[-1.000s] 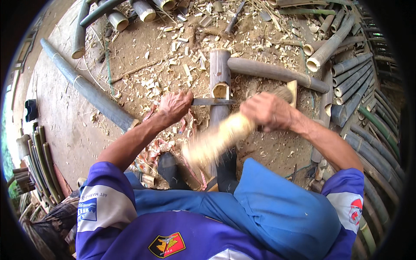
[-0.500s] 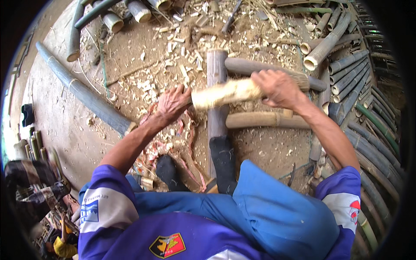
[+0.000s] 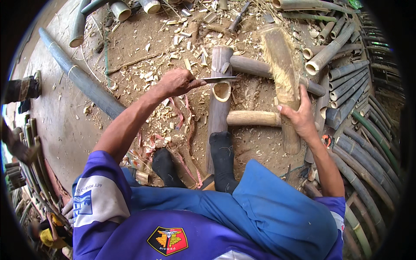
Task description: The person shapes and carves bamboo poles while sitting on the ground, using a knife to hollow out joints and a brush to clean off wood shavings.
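My left hand (image 3: 177, 82) is closed round the handle of a flat-bladed chisel (image 3: 219, 79), whose blade points right. The blade lies across a grey bamboo pole (image 3: 219, 113), by the upper edge of an oval hole cut in it. To the right, my right hand (image 3: 299, 115) grips a thick club-like mallet (image 3: 284, 69) round its middle. Its upper half is battered and frayed into pale fibres, and it stands nearly lengthwise in the view, apart from the chisel. My right foot, in a black sock (image 3: 222, 158), rests on the near part of the pole.
Two bamboo crosspieces (image 3: 253, 118) run right from the pole. Pale chips (image 3: 149, 76) litter the ground. A long curved bamboo (image 3: 86, 86) lies left; stacked bamboo (image 3: 351, 80) fills the right. Another tool (image 3: 239, 17) lies far off. Part of another person (image 3: 26, 89) shows at far left.
The mallet has swung from lying crosswise between my hands to nearly lengthwise on the right. My left hand has moved up and slightly right, and the chisel blade now shows over the pole.
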`<state>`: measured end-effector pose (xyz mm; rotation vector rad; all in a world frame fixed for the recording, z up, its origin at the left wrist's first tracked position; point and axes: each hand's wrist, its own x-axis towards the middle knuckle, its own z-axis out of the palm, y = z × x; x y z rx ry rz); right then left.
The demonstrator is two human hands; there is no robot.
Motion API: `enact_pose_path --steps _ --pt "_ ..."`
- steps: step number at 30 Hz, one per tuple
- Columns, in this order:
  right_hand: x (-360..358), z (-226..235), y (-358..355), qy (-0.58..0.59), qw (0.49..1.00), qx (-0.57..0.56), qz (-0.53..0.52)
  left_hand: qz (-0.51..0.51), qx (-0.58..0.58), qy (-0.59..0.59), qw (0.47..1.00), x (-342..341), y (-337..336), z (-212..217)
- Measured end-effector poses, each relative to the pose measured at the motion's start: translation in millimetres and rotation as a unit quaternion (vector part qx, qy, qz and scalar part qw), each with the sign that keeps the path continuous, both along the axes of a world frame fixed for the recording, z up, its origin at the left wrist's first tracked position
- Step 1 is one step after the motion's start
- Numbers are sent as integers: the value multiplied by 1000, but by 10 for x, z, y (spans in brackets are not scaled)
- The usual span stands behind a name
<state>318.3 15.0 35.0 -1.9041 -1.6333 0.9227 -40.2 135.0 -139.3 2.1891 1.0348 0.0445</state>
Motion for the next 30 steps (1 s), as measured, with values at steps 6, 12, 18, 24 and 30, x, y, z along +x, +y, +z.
enact_pose_path --steps 6,12,18,24,30 --pt "-260 -29 -232 -15 997 -75 32 -7 49 68 996 61 -57 31" --pt "-115 -106 -285 -44 976 -195 89 -10 16 87 996 52 -25 -18" --pt "-163 -237 -513 26 983 -182 -26 -22 10 61 998 104 8 -67" --pt "-290 -184 -548 48 991 -93 -78 -36 -77 77 993 64 164 -27" --pt "-267 -19 -295 -12 944 -330 12 -66 88 155 982 -2 -14 -28"
